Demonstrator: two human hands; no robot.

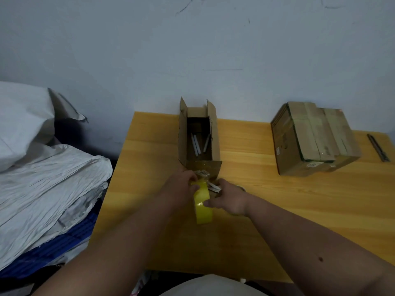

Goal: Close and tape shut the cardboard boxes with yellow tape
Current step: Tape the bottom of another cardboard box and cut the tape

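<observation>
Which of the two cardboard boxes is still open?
The narrow box by the hands: its flaps stand up and sticks lie inside. The wider box to its right is closed.

Two cardboard boxes, one open box (199, 137) and one taped box (314, 139), plus one tape roll (202, 205).

You have a narrow cardboard box (199, 137) in front of you on the wooden table, its top flaps standing open, pale sticks lying inside. The yellow tape roll (203, 205) stands on edge just before it. Off to your right sits a larger, already taped box (314, 137).
</observation>
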